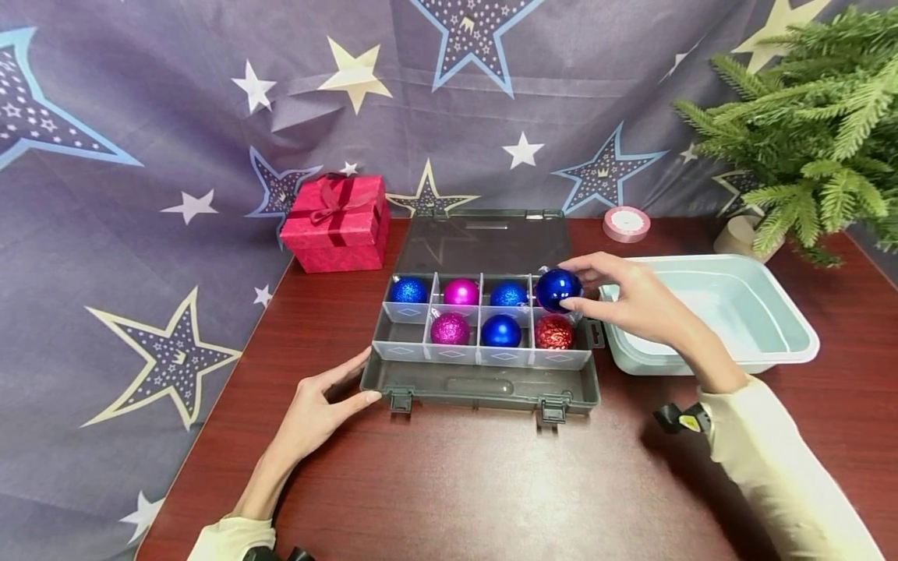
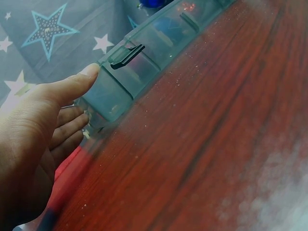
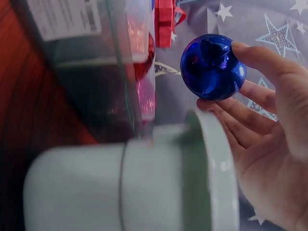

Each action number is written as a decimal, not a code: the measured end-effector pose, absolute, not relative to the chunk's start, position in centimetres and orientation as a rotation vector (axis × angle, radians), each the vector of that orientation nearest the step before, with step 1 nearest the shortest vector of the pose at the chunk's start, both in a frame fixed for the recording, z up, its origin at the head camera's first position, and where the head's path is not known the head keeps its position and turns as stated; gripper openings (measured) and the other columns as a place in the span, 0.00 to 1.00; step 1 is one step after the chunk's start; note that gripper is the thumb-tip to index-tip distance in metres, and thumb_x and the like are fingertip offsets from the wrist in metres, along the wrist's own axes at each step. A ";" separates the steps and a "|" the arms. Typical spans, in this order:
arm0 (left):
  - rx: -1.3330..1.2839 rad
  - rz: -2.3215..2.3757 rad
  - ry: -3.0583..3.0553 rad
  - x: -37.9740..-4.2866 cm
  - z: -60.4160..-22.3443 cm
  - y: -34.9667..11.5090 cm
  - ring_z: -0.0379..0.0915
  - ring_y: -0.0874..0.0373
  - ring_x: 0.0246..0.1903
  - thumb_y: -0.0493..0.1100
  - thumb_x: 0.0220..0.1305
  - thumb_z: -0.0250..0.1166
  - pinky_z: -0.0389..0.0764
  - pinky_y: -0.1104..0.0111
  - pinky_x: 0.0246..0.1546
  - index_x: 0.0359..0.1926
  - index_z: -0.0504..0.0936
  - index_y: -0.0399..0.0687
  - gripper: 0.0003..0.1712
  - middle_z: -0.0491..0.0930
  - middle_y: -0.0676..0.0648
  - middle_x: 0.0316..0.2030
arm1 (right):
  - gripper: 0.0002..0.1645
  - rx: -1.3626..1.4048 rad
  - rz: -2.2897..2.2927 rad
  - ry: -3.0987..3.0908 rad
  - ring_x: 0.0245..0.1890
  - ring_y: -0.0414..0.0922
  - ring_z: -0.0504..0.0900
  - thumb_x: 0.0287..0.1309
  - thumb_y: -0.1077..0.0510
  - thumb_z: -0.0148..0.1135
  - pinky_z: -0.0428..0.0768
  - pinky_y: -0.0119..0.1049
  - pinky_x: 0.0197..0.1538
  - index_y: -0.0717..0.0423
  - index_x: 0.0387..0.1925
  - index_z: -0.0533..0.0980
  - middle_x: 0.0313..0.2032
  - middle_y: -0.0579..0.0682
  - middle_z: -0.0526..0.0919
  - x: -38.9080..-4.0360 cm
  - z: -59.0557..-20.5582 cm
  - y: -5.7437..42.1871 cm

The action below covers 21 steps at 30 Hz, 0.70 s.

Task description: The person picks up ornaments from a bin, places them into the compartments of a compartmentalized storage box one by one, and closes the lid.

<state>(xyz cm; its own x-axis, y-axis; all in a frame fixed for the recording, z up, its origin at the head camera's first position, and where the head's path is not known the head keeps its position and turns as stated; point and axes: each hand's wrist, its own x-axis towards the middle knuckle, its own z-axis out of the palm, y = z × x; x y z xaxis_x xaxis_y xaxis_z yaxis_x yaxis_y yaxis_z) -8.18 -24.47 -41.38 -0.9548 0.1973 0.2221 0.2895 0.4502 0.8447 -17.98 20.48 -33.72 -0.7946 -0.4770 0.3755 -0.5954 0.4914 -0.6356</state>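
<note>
A grey compartment box point(image 1: 484, 389) lies open on the red-brown table, with several glitter balls in its cells: blue point(image 1: 408, 291), magenta point(image 1: 461, 292), blue point(image 1: 508, 294), magenta point(image 1: 450, 328), blue point(image 1: 501, 331) and red point(image 1: 554, 333). My right hand point(image 1: 631, 300) pinches a shiny blue ball point(image 1: 557, 289) point(image 3: 212, 66) over the box's back right cell. My left hand point(image 1: 319, 405) point(image 2: 43, 125) rests against the box's front left corner point(image 2: 108, 98), thumb on the wall, fingers fairly straight. The front left cell looks bare.
A pale green tub point(image 1: 744, 312) stands right of the box, its rim point(image 3: 211, 163) close under my right hand. A red gift box point(image 1: 338, 222) sits at the back left, a pink ribbon roll point(image 1: 626, 224) behind, a small fir tree point(image 1: 814, 132) at the back right.
</note>
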 end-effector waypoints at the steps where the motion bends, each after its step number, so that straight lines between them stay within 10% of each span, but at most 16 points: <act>1: -0.437 -1.543 -2.595 -8.1 -41.3 -24.4 0.77 0.55 0.61 0.34 0.59 0.78 0.72 0.76 0.61 0.68 0.78 0.39 0.36 0.82 0.41 0.59 | 0.27 0.950 1.206 -2.579 0.46 0.46 0.86 0.59 0.62 0.76 0.81 0.31 0.51 0.55 0.60 0.81 0.49 0.50 0.87 -18.1 -33.8 20.2; 9: -0.444 -1.547 -2.582 -8.8 -43.0 -25.3 0.76 0.61 0.61 0.38 0.59 0.79 0.72 0.77 0.61 0.70 0.79 0.51 0.37 0.82 0.49 0.60 | 0.28 1.027 1.241 -2.573 0.48 0.49 0.86 0.58 0.61 0.77 0.85 0.49 0.51 0.57 0.60 0.80 0.51 0.52 0.86 -18.7 -33.9 17.8; 21: -0.460 -1.548 -2.575 -8.9 -43.3 -25.5 0.77 0.60 0.61 0.42 0.60 0.79 0.72 0.76 0.61 0.70 0.79 0.58 0.36 0.83 0.53 0.59 | 0.29 1.122 1.270 -2.559 0.51 0.50 0.85 0.58 0.58 0.78 0.83 0.51 0.55 0.57 0.61 0.80 0.55 0.53 0.85 -19.2 -33.9 14.6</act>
